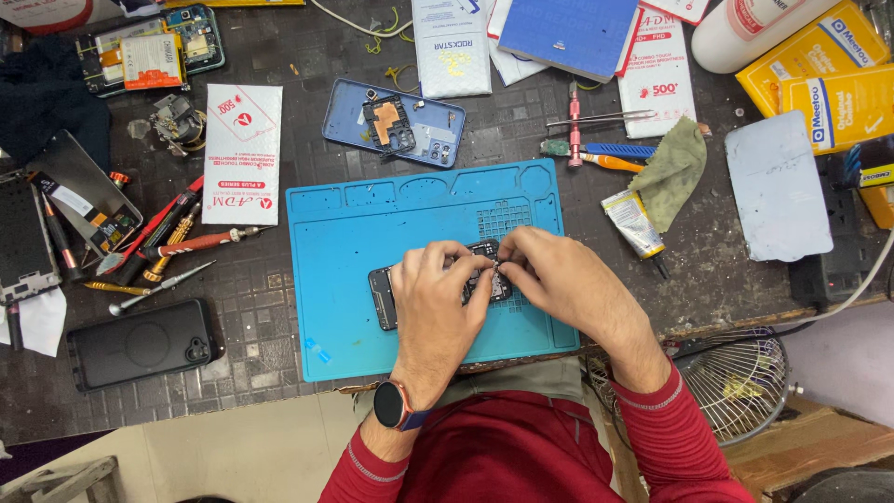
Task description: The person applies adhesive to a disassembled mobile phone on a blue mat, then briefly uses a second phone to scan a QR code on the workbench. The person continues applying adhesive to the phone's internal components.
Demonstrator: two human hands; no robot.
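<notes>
The right hand (559,279) pinches a tiny part (too small to identify) at the opened phone (386,296), while the left hand (433,307) presses down on the phone. The phone's long axis runs left-right on the blue mat (345,242), directly beneath both hands, near the mat's near edge.

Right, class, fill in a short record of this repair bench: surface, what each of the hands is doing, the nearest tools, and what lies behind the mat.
Surface: blue rubber work mat on a dark gridded bench
Left hand: resting on an opened dark phone, wrist wearing a round black watch
Right hand: fingertips pinching at the phone's top end
Nearest tools: red-handled screwdrivers left of the mat
Behind mat: blue phone back cover
</notes>
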